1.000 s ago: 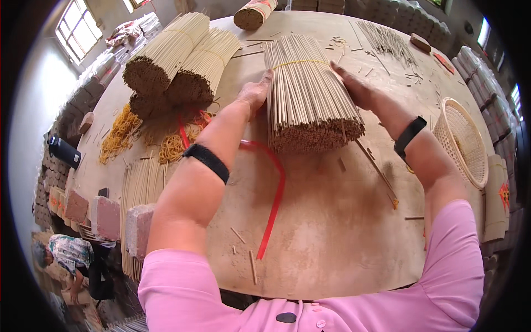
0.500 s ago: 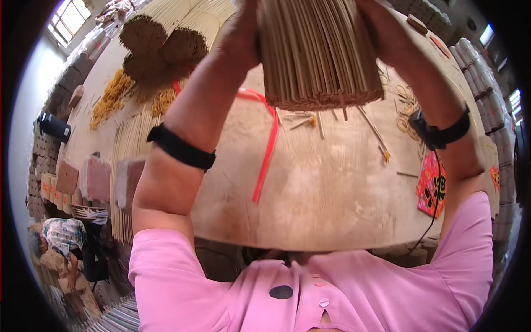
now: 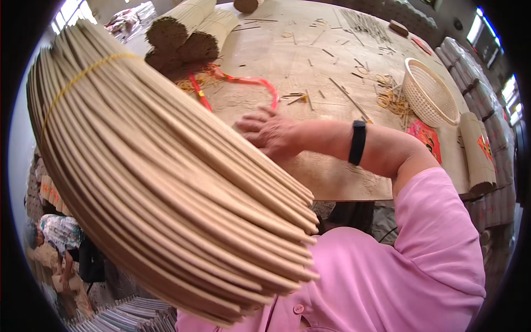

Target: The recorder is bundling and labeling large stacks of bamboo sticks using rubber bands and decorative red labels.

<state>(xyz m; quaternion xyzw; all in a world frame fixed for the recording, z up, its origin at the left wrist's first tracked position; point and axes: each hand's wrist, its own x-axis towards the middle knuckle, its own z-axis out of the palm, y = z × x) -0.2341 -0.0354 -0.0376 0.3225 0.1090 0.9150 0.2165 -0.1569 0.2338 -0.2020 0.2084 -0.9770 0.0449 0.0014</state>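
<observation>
A thick bundle of tan incense sticks (image 3: 160, 160) fills the left half of the view, close up and slanted from upper left to lower right. Around its upper part runs a thin yellow rubber band (image 3: 74, 83). My right hand (image 3: 271, 134) reaches over the table beside the bundle's right edge, fingers stretched out and a little apart. Whether it touches the sticks I cannot tell. Neither my left hand nor my left forearm shows; the bundle covers that side. Past my right fingers, a red ribbon (image 3: 249, 81) lies curled on the table.
Stacked stick bundles (image 3: 202, 47) lie at the table's far left. A cream basket (image 3: 428, 94) sits at the right, near loose rubber bands (image 3: 390, 99), a red packet (image 3: 425, 138) and a wrapped bundle (image 3: 477, 155). Broken sticks litter the wooden table (image 3: 332, 171). Another person (image 3: 63, 235) works at lower left.
The bundle has swung from the top centre to the left and much closer, its rubber band now visible. My right hand has come off its right side and down; my left arm is now hidden.
</observation>
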